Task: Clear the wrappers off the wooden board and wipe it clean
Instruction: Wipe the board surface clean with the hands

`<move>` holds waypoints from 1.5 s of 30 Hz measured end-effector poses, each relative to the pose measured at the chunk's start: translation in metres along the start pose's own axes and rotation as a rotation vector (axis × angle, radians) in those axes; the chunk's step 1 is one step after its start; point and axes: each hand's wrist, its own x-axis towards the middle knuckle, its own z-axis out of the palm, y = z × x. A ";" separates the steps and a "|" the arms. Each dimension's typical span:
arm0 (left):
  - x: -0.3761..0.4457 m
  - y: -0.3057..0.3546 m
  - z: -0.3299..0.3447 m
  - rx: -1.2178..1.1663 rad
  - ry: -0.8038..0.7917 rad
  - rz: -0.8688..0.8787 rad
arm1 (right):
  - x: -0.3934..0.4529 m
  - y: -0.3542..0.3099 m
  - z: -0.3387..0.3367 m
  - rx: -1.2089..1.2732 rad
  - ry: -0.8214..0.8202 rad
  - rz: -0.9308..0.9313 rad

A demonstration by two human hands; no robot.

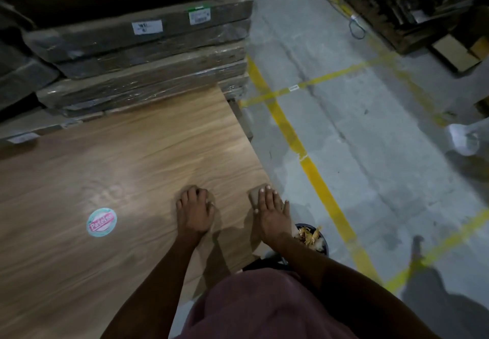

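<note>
Both hands are on the wooden board (119, 158) near its 4 o'clock edge. Left hand (195, 213) lies palm down, fingers bunched over something small; what it is, or whether it's gripped, can't be made out. Right hand (271, 211) lies flat, fingers straight, pressing a brownish pad or cloth (254, 196) against the board, probably the wiper, kept near the edge so dirt goes off the side. A bin (313, 238) with crumpled wrappers (309, 234) sits on the floor just beside the board at 4 o'clock, handy for dropping scraps. No loose wrappers show on the board; a round sticker (102, 222) remains at 8 o'clock. Looks like the wiping stage.
</note>
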 end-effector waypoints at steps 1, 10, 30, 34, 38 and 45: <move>0.004 -0.001 0.000 -0.010 0.009 -0.006 | 0.004 -0.001 -0.004 0.032 0.001 0.026; 0.049 0.000 -0.008 -0.068 0.049 -0.109 | 0.025 -0.023 -0.006 0.129 -0.009 -0.135; 0.083 0.003 0.001 -0.147 0.071 -0.272 | 0.082 -0.034 -0.022 0.283 0.241 0.023; 0.085 0.003 0.000 -0.140 0.025 -0.300 | 0.094 -0.048 -0.018 0.253 0.269 -0.072; 0.086 0.004 0.000 -0.139 0.013 -0.307 | 0.111 -0.040 -0.022 0.175 0.325 -0.214; 0.086 0.002 0.000 -0.112 0.017 -0.321 | 0.136 -0.079 -0.030 0.305 0.387 0.134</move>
